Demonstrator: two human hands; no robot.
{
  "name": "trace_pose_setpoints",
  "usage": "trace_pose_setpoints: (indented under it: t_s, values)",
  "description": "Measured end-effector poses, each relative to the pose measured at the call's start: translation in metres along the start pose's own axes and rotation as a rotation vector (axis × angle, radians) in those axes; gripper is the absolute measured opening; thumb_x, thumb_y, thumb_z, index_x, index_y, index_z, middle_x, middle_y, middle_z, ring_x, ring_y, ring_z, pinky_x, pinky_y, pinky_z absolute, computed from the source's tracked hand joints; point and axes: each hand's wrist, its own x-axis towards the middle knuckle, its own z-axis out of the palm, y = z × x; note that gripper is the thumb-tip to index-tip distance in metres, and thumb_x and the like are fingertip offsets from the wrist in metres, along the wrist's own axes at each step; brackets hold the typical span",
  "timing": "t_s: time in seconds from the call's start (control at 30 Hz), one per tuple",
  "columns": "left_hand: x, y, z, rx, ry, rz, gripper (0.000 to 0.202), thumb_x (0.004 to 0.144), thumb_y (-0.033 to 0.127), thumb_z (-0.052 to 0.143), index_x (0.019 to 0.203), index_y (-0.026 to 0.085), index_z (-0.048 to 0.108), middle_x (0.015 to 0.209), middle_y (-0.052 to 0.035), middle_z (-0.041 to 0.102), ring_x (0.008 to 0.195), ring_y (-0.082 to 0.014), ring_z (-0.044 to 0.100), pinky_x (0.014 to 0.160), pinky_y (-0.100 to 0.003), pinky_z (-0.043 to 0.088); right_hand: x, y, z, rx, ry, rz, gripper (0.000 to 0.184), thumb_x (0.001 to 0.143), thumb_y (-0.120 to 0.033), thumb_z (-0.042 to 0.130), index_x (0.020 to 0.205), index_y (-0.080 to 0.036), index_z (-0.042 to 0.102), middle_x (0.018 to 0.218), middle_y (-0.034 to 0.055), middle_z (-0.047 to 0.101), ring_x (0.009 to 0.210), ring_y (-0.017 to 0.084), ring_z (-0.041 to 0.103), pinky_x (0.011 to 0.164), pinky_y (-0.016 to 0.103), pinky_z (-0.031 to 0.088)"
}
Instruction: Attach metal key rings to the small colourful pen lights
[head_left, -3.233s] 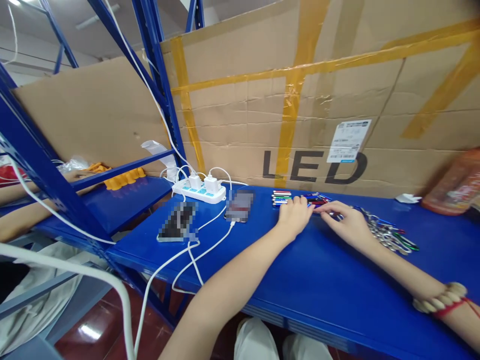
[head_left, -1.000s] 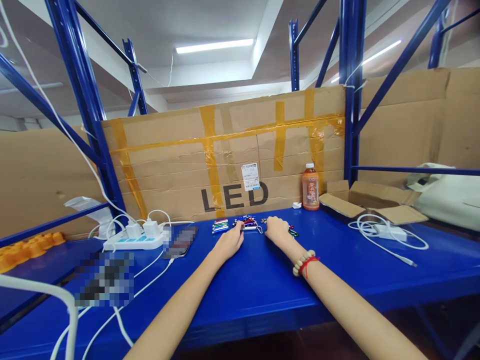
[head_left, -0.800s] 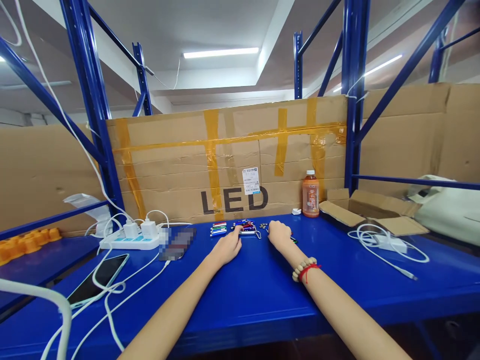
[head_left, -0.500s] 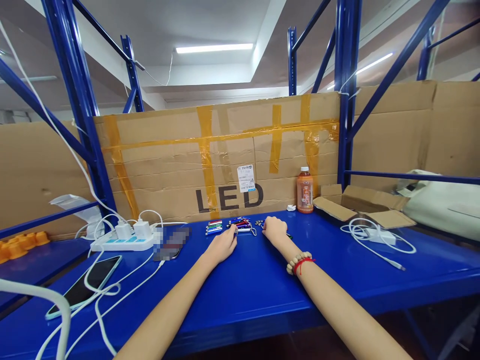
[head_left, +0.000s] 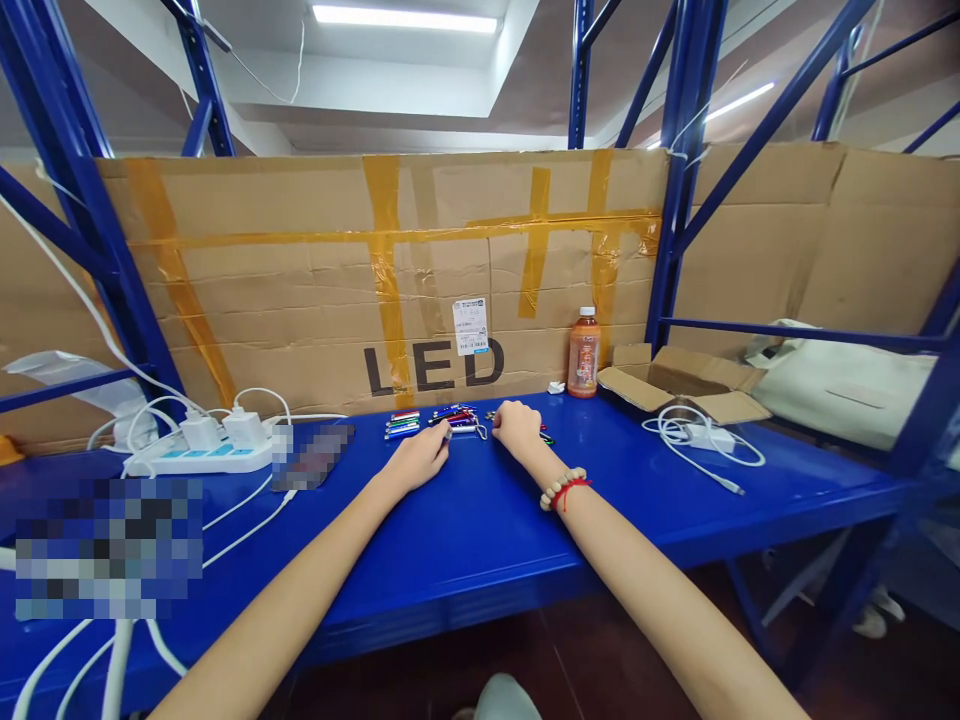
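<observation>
Both my arms reach far forward over the blue metal shelf (head_left: 480,540). My left hand (head_left: 422,455) rests knuckles-up on the shelf, its fingertips pinched on a small keychain torch at the edge of a row of coloured keychain torches (head_left: 431,420). My right hand (head_left: 517,428) lies curled just right of that row, over a loose heap of keyrings; its fingers are bent and what they hold is hidden. A beaded bracelet with a red string (head_left: 564,488) circles my right wrist.
A taped cardboard sheet marked LED (head_left: 420,280) stands behind. An orange drink bottle (head_left: 583,353), an open cardboard box (head_left: 679,380) and a coiled white charger cable (head_left: 697,440) lie right. A white power strip (head_left: 199,450) with cables is left. Blue rack posts (head_left: 675,170) frame the shelf.
My view has pulled back and swung right since the earliest frame, then tipped down slightly. Both hands stay at the torches, with the left fingertips now pinched on one.
</observation>
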Motion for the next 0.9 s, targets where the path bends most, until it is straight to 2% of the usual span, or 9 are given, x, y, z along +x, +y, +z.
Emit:
trace_pose_setpoints:
  t_s: [0.33,0.67,0.9]
  values:
    - [0.0,0.001,-0.001,0.02,-0.028,-0.011,0.021,0.084,0.023,0.031,0.102,0.016,0.04,0.095,-0.0074,0.056,0.085,-0.0197,0.055,0.066,-0.027,0.042,0.004,0.002,0.008,-0.01,-0.007,-0.003,0.022,0.068,-0.014,0.059,0.09,-0.017,0.063,0.093,0.009,0.062,0.088,0.019,0.058,0.071,0.025,0.041]
    - [0.0,0.003,-0.003,0.018,-0.028,-0.004,0.02,0.085,0.023,0.031,0.102,0.016,0.039,0.098,-0.007,0.056,0.089,-0.0211,0.055,0.069,-0.029,0.043,0.003,-0.001,0.007,0.022,-0.025,-0.007,0.021,0.069,-0.01,0.056,0.086,-0.017,0.065,0.092,0.0084,0.062,0.089,0.022,0.057,0.072,0.027,0.042]
    - [-0.001,0.002,-0.001,-0.074,0.001,0.007,0.028,0.089,0.028,0.031,0.115,0.018,0.029,0.11,-0.0073,0.053,0.097,-0.0214,0.054,0.074,-0.028,0.043,0.007,0.006,0.013,0.098,-0.049,0.016,0.018,0.07,-0.022,0.062,0.088,-0.023,0.065,0.093,0.0039,0.063,0.09,0.019,0.057,0.071,0.025,0.042]
